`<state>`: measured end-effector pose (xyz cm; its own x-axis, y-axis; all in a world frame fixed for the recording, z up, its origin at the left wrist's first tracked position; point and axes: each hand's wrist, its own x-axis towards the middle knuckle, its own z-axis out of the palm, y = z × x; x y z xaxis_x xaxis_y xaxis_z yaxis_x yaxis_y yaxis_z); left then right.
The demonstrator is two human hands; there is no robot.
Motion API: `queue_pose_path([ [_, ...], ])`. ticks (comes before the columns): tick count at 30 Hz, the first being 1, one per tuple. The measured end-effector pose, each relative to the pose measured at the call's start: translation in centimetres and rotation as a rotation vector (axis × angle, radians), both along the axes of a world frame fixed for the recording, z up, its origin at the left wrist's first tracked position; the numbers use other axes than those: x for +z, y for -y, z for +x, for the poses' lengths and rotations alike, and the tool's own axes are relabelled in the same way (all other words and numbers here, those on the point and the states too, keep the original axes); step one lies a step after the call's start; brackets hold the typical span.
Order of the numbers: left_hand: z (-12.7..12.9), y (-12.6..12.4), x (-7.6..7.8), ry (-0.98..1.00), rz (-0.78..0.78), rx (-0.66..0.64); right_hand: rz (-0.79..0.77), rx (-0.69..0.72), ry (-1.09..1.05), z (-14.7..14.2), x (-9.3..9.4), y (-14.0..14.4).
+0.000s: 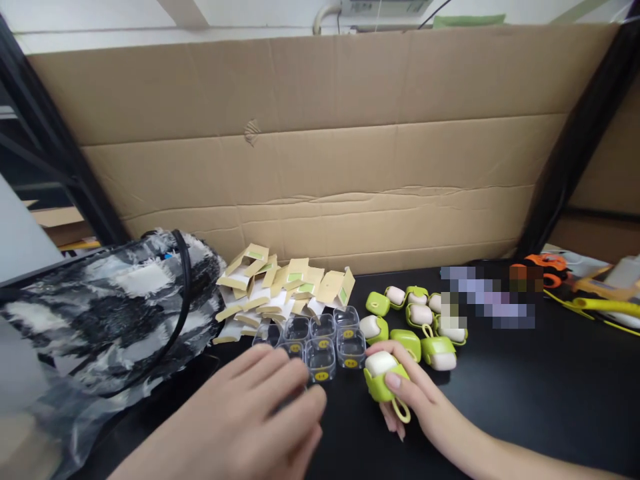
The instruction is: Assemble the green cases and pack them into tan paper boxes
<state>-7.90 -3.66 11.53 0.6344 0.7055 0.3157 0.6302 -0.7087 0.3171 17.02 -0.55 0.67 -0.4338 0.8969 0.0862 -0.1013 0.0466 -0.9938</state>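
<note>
Head view: right hand (400,393) pinching green case (381,377) beside clear boxes (325,340), left hand (260,413) spread flat over them; likely light, rigid, slick, best gripped across sides.

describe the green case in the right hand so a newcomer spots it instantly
On the black tabletop, in front of the cardboard wall, sits a cluster of lime-green cases with cream inserts. Nearest the camera, the right hand grips one lime-green case, the only one held.
</note>
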Motion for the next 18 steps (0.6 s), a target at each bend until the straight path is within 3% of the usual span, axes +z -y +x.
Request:
queue_pose_path([
  [2, 0.2, -1.2, 0.9, -0.282, 0.023, 0.085, 0.007, -0.009, -0.003, 0.1, -0.1, 0.0],
  [5, 0.1, -1.6, 1.0, -0.474, -0.065, 0.188, -0.006, -0.006, -0.01, 0.0, -0.3, 0.0],
  [8, 0.5, -1.1, 0.4, -0.541, -0.075, 0.112, -0.015, 0.015, -0.011, -0.2, -0.3, 0.1],
  [11, 1.9, -0.7, -0.2, -0.504, -0.068, -0.002, 0.042, 0.013, -0.015, -0.1, 0.2, 0.2],
  [14, 3.5, -0.7, -1.2, -0.344, -0.108, -0.086, 0.156, -0.055, -0.006, 0.7, 1.2, 0.1],
  [18, 5.3, -1.1, -4.0, -0.043, -0.318, -0.142, 0.354, -0.155, 0.119, 2.2, 2.9, -0.3],
])
